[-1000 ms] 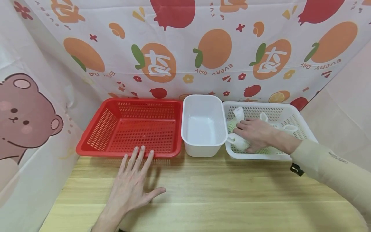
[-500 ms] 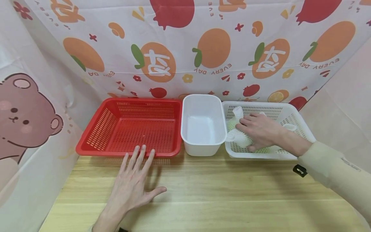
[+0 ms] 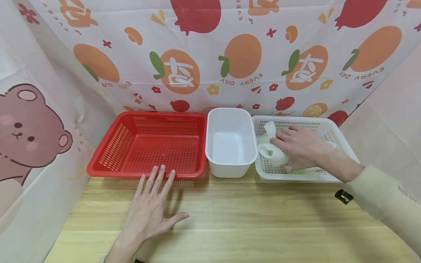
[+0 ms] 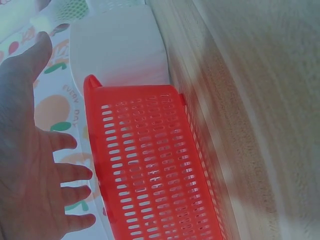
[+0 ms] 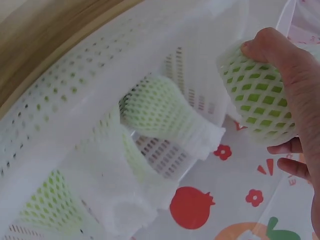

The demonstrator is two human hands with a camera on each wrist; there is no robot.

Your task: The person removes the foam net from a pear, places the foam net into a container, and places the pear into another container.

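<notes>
My right hand (image 3: pixel 302 148) is over the white basket (image 3: pixel 345 146) and grips a green fruit in a white foam net (image 3: pixel 276 155). In the right wrist view, thumb and fingers curl round that netted fruit (image 5: pixel 260 95), its green showing through the mesh. Another netted fruit (image 3: pixel 270 129) lies just behind it in the head view. More green fruits in foam nets (image 5: pixel 160 107) rest in the basket, partly hidden by the hand in the head view. My left hand (image 3: pixel 148 210) is spread flat, fingertips overlapping the front rim of the red basket (image 3: pixel 144 174).
A deep white plastic tub (image 3: pixel 230 168) stands between the two baskets. All three containers stand on a wooden table (image 3: pixel 236 219). A fruit-printed curtain (image 3: pixel 210 65) hangs right behind them, and a bear-printed sheet (image 3: pixel 33 138) is on the left.
My right hand has shifted slightly to the right and back. The netted fruit in its grip has turned, so the net's open end shows green inside. The left hand stays still.
</notes>
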